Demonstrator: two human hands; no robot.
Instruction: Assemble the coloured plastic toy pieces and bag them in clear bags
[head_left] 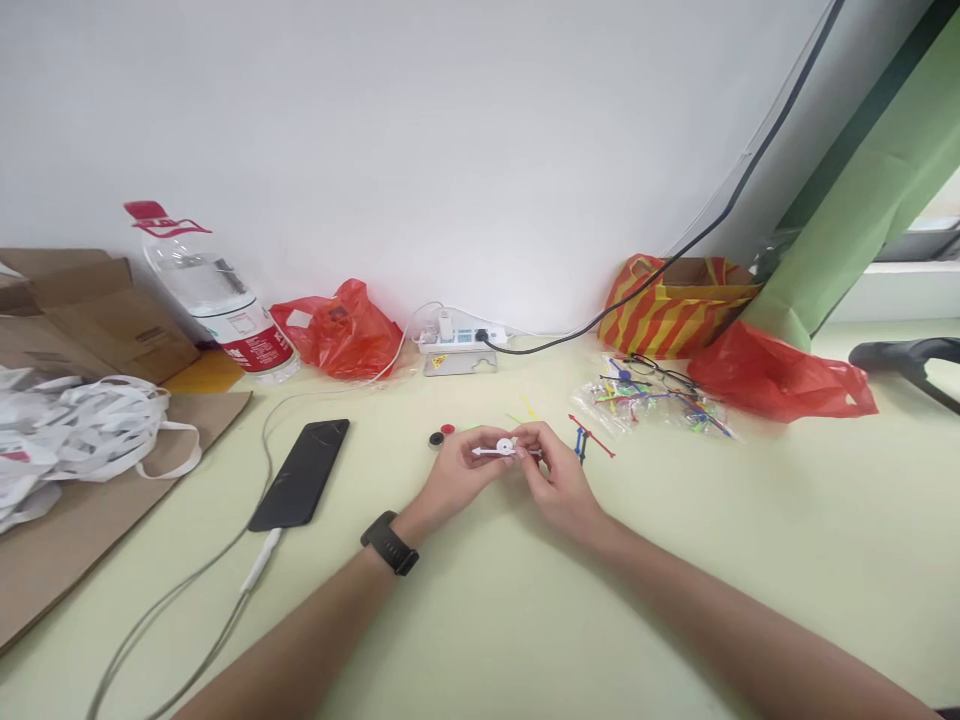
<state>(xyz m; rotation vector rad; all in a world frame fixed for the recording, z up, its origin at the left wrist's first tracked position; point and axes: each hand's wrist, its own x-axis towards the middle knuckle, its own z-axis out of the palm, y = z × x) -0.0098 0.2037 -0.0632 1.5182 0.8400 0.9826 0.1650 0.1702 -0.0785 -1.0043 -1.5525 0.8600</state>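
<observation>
One pale green tabletop [795,520] spreads across my head feed, running back to a white wall. Along its rear edge I make out a red-and-yellow striped bag [637,318] on the right and a large clear plastic bottle [251,345] with a red label on the left. Nearer, a dark smartphone [301,475] lies with a cable plugged into its lower end.

Centre of my view, the left hand [461,470] and right hand [559,478] meet just above the surface. Both grips are narrow: the left curls around with its thumb near the middle, and the right pinches with thumb and fingers from the other side.

Between them is a white plastic arrow spinner [505,447]. From where I sit, its long axis runs side to side, arrowhead to the left within the left hand's curve. The round hub sits right where the fingertips meet, the right hand's just beside it. Fingers cover part of the tail, so I cannot tell exactly how it is gripped there.

Past the right hand lies a slim red arrow [592,436]; beyond the left, a small black disc [436,439] sits beside a red disc [448,429].
</observation>
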